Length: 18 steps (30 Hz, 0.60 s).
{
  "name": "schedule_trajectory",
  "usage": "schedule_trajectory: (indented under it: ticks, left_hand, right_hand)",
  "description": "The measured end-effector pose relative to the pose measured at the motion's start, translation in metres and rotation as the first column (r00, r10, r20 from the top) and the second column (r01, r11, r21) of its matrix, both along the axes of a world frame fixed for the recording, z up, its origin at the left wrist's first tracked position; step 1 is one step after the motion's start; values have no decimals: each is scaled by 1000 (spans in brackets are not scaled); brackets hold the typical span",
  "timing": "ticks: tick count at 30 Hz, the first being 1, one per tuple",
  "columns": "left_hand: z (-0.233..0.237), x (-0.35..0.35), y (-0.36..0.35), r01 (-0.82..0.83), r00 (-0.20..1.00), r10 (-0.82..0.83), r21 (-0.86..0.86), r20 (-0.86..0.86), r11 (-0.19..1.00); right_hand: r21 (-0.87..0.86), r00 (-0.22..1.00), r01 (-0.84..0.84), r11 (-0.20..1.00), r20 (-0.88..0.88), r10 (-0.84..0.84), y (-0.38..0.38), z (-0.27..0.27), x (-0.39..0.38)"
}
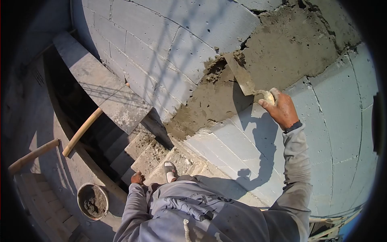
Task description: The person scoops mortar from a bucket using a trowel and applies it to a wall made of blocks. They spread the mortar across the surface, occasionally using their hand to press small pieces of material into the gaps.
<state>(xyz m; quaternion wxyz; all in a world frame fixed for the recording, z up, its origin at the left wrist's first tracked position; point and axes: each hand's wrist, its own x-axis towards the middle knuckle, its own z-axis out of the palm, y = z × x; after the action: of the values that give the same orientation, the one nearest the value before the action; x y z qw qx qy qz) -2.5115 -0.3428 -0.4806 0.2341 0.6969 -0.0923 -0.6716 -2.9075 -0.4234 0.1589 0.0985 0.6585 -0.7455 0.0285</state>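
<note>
My right hand (281, 108) is closed around the pale handle of a trowel (240, 76). The trowel's flat blade lies against the band of wet grey mortar (288, 48) on the block wall (225, 24). A rough, crumbly patch of mortar (215, 68) with dark hollows sits just left of the blade. My left hand (138, 178) is low beside my leg with its fingers curled in, and nothing shows sticking out of it. Part of that hand is hard to make out at this size.
A bucket of mortar (93, 201) stands at lower left. Rubble-strewn steps (151, 155) lie by my sandalled foot (169, 170). Farther left are a dark stair opening (100, 135), a wooden pole (82, 132), a second pole (34, 156), a board (100, 80) and stacked blocks (46, 201).
</note>
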Motion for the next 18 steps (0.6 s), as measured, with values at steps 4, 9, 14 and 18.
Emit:
schedule_trajectory:
  ticks: [4, 9, 14, 18]
  left_hand:
    - [-12, 47, 21, -64, 997, 63, -32, -35, 997]
    - [-31, 81, 18, -9, 1000, 8, -124, -4, 992]
    - [-22, 88, 4, 55, 997, -42, -204, 63, 977]
    - [-10, 94, 8, 77, 993, -61, -164, 96, 984]
  right_hand:
    - [69, 999, -43, 997, -18, 45, 20, -9, 34]
    - [181, 946, -295, 938, 194, 260, 41, -53, 75]
    - [192, 684, -610, 769, 617, 389, 32, -85, 69]
    - [234, 344, -230, 945, 928, -146, -12, -124, -8]
